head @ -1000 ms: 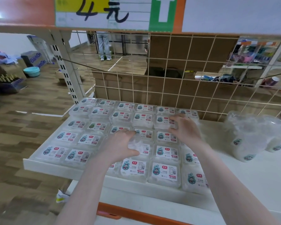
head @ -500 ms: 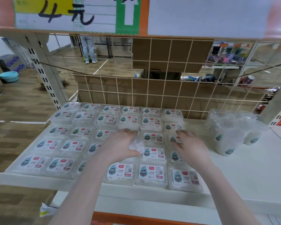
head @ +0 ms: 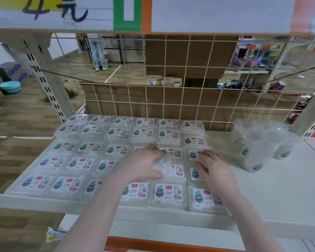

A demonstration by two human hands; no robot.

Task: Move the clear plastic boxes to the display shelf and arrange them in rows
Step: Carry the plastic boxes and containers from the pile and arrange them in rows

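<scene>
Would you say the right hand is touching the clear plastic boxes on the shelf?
Touching: the head view shows the right hand lying flat on the clear plastic boxes, no gap visible.

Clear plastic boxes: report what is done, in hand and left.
Done: clear plastic boxes fill rows across the left part of the display shelf. In hand: the left hand grips crumpled plastic wrap; the right hand rests on boxes. Left: the wrapped bundle on the shelf's right part.
</scene>
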